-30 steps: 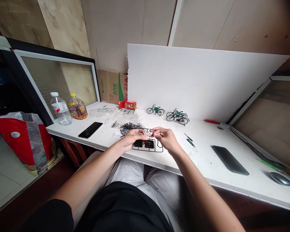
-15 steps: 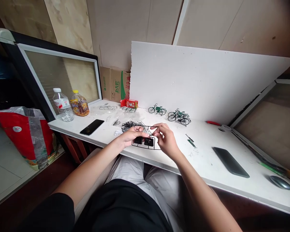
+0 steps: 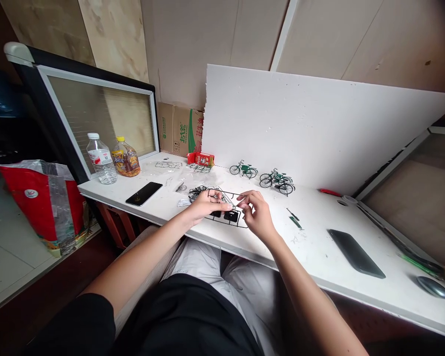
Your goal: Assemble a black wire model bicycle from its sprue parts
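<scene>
Apparently at part-removal step on black sprue frame [image 3: 231, 216], clamping it in left hand [image 3: 206, 205]; cannot tell grip of right hand [image 3: 258, 213]; must brace frame for next twist.

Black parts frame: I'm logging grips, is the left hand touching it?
Touching. The head view shows the left hand gripping the black parts frame, thumb across it.

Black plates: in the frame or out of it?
In: both black plates show inside the frame, one partly hidden by the left hand. Whether every joint is intact, I cannot tell.
</scene>
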The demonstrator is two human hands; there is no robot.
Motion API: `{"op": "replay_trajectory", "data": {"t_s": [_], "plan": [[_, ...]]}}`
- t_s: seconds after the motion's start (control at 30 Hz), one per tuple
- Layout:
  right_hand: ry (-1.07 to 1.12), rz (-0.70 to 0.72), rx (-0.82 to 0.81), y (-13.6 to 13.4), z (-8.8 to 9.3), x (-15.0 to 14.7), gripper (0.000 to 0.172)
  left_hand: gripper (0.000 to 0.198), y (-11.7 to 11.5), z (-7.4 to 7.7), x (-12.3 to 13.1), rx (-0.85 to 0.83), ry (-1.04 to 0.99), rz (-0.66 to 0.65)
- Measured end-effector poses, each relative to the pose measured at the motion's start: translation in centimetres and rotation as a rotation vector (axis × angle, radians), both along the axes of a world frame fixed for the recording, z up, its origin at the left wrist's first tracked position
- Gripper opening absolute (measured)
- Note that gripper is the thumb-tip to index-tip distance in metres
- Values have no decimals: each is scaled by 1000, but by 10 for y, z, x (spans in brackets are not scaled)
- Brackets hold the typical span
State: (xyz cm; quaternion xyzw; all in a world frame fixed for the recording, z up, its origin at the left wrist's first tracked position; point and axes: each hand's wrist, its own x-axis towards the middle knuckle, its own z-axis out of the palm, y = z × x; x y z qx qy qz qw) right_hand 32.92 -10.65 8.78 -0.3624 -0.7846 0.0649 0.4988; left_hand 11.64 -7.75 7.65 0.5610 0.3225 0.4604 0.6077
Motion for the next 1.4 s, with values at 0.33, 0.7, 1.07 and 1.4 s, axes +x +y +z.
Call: {"op": "replay_trajectory", "data": {"t_s": [0.33, 0.7, 1.07, 1.4], "plan": [[152, -216, -251, -3, 5, -3, 25, 41, -22, 12, 8, 1265, 573, 542], [362, -92, -515, -4, 9, 1, 34, 78, -21, -7, 13, 1318, 686, 288], [258, -56, -384, -2, 5, -6, 34, 62, -14, -28, 17, 1453, 570, 501], [222, -111, -259, 3, -8, -12, 21, 59, -11, -29, 12, 1298, 716, 444]]}}
